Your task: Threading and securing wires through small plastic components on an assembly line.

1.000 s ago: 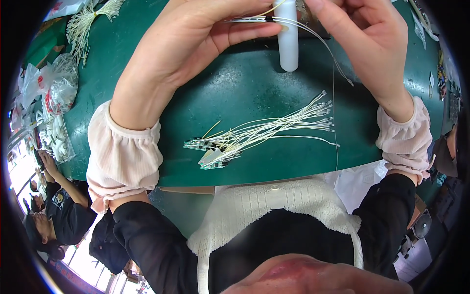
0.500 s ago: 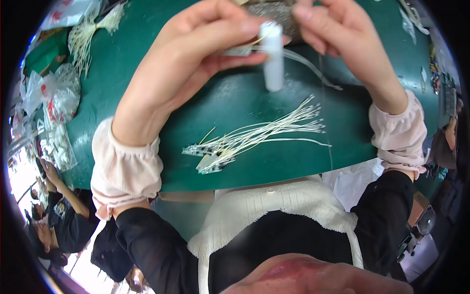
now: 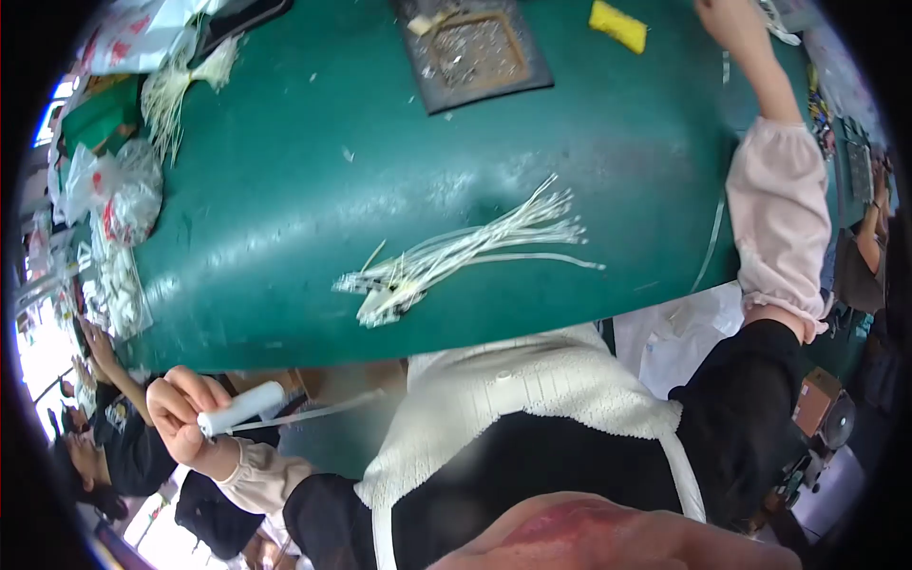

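Note:
My left hand is low at the left, off the table's near edge. Its fingers are closed around a white cylinder, which lies tilted, and a thin white lead trails from it to the right. At the far right my right hand stretches over the table. The picture's upper edge cuts off its fingers, so their grip is hidden. On the green table between my arms rests a bundle of white wires, with small circuit boards at its left end.
A dark square tray with metallic bits sits at the far middle, near a yellow block. To the left are another wire bundle and clear plastic bags. Other people work at both sides.
My left hand has carried the white cylinder from the far middle down to the lower left. My right hand has moved away to the far right. The tray and yellow block have come into sight.

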Demonstrator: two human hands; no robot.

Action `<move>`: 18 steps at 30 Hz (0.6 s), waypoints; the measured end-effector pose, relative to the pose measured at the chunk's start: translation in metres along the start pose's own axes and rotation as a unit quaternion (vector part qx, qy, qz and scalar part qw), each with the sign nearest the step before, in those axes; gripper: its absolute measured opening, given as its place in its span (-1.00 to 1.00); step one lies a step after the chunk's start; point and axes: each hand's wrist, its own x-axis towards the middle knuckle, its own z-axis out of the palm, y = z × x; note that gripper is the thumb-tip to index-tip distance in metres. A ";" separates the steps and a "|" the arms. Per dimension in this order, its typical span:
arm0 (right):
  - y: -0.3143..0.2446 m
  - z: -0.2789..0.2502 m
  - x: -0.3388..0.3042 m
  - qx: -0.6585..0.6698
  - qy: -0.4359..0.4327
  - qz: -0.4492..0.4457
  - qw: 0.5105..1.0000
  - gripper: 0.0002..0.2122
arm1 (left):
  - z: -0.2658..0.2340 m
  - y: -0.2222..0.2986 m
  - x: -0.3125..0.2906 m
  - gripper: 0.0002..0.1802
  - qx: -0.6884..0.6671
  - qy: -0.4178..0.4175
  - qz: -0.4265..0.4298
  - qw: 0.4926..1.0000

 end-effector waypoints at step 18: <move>-0.007 0.008 0.017 -0.168 0.175 -0.215 0.946 -0.79 | 0.105 -0.019 0.111 -0.75 0.468 -0.040 -0.123 0.874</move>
